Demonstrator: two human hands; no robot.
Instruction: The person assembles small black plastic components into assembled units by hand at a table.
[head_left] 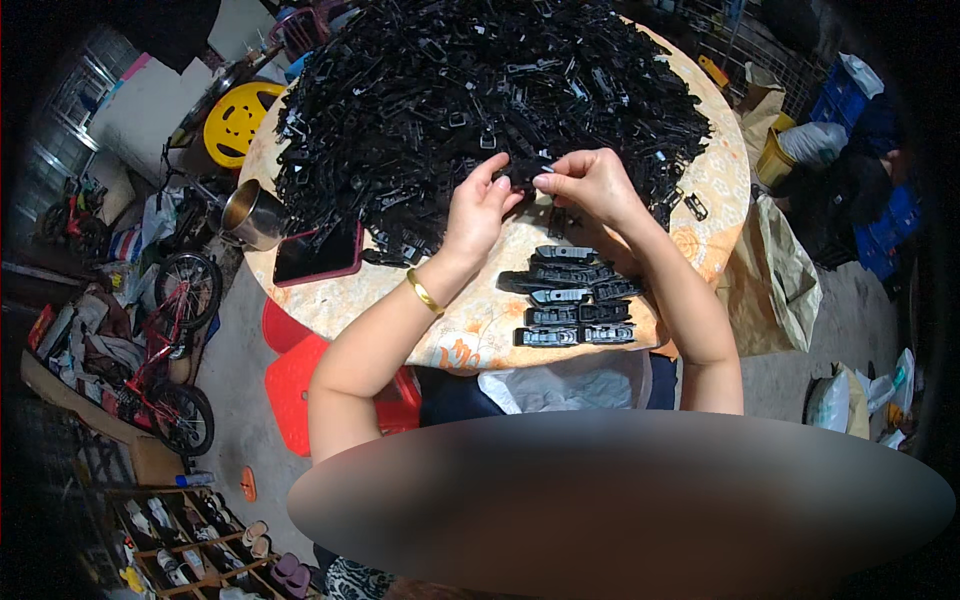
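— What are the hands doing?
— Both pinch one small black plastic part point(525, 172) between them, the left hand point(478, 208) at its nine o'clock, the right hand point(592, 182) at its three o'clock; each grip is pressed together on it.
— Where is it?
— Just above the table point(470, 330), at the six o'clock edge of the big heap of black parts point(480, 90).
— Anything nearby?
— A row of stacked assembled pieces point(572, 295) lies at six o'clock from the hands; a phone point(318, 254) and a metal cup point(252, 214) sit at nine o'clock.
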